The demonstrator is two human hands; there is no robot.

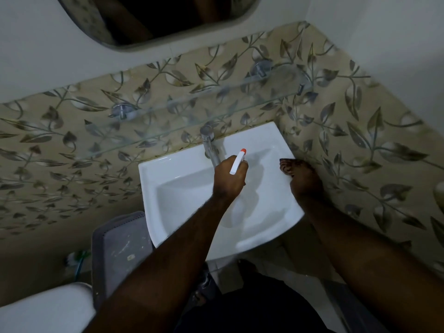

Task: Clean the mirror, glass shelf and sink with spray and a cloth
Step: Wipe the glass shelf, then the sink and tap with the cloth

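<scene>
Home bathroom: sink (182,169), mirror (153,20), tiles (360,121).

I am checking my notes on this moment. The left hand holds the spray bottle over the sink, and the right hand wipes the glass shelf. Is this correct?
Not quite. In the head view the right hand is not on the glass shelf; it rests on the right rim of the sink. The rest holds: the left hand holds the spray bottle over the sink.

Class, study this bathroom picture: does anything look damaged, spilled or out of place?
Nothing is plainly broken or spilled. One oddity: no cloth is visible. The left hand holds the spray bottle over the sink; the right hand rests on its rim.
</scene>
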